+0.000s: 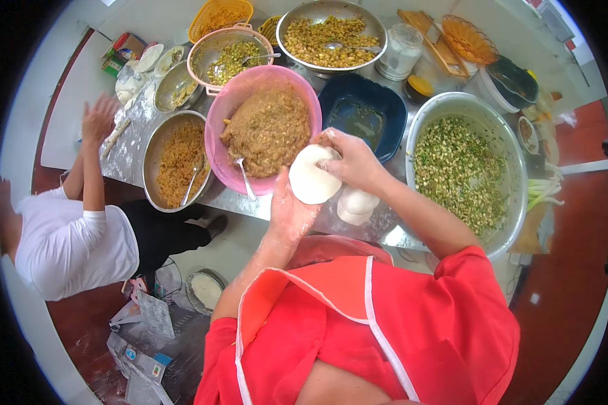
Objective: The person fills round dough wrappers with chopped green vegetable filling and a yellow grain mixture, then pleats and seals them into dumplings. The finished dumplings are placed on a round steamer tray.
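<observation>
A round, flat dough wrapper rests across the palm of my left hand, held over the table's front edge. My right hand pinches the wrapper's upper right side, thumb on its face. Both hands carry traces of flour. Just below my right wrist, a small stack of dough wrappers lies on the metal table. Close by on the left is a pink basin heaped with brown minced filling. A metal spoon leans in that basin.
A dark blue basin and a large metal basin of chopped greens stand to the right. Left is a steel bowl of orange-brown filling. More bowls line the back. A co-worker in white works at the floured left end beside a rolling pin.
</observation>
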`<state>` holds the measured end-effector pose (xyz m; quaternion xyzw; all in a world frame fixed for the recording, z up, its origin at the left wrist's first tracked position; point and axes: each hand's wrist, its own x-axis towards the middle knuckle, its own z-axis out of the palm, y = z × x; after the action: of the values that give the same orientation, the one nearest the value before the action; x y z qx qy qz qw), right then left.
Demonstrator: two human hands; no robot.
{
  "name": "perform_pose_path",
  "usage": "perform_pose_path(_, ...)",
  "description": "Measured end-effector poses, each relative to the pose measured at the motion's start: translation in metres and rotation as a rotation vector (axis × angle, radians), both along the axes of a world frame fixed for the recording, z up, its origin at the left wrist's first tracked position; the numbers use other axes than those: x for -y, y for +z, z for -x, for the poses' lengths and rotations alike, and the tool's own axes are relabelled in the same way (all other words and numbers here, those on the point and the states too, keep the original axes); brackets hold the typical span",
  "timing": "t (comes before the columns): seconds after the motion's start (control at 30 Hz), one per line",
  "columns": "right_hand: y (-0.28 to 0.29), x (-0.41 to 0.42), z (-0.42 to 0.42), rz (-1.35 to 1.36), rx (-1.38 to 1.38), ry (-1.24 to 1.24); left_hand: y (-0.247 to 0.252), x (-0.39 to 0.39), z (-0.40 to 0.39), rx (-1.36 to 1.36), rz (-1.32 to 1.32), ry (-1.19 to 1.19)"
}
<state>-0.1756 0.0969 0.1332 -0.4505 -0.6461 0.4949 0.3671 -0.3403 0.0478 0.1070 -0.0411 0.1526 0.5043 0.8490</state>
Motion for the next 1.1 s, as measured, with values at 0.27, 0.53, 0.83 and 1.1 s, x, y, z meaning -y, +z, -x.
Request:
perform_pose_path(0.27,-0.013,-0.187,-0.103,-0.549,0.876,-0.579,0.049,-0.095,0.025,0.025,-0.157,0.099)
perform_pose_path(0.53,-0.045,-0.273,-0.125,-0.251,1.344,-0.409,0.055,-0.222,0.022,-0.073,-0.112,0.053)
perform_pose_path(0.83,-0.040,-0.318,-0.089,0.045,1.150,-0.177,0.002,-0.346,-0.006,-0.379,-0.156,-0.029)
perform_pose_path(1.1,-0.003,-0.280,-0.121,-0.365,1.568,-0.192,-0.020,-0.380,-0.003,-0.650,0.002,-0.034)
